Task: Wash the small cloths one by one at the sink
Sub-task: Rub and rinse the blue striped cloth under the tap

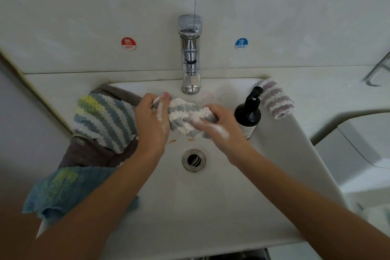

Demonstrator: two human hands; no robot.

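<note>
A: What is nearest to the camera, in front of the drain (194, 160)?

B: Two bare forearms come up over the front rim of the white sink (211, 228). On the near left of the drain a blue-green cloth (69, 188) hangs over the rim, partly under the left forearm.

A: And just behind the drain?

B: There both hands meet above the basin. The left hand (150, 121) grips one end of a blue-and-white striped cloth (183, 116), its fingers curled round it. The right hand (219, 125) clenches the other end. The cloth is bunched between them, and white foam lies on the fingers and on the cloth. Two small orange marks are on the basin between the hands and the drain.

A: What lies to the left of the drain?

B: A second striped cloth (103, 120), blue, white and a little yellow, lies on a grey towel (88, 154) on the left rim.

A: To the right?

B: A dark pump bottle (248, 114) stands on the right rim, just beside the right hand. Farther right and behind it, a pink-and-white striped cloth (275, 98) lies over the back corner of the sink.

A: And far behind the drain?

B: A chrome tap (190, 55) stands at the back rim. On the wall a red HOT sticker (128, 43) is to its left and a blue COLD sticker (241, 43) to its right. I cannot tell if water runs.
</note>
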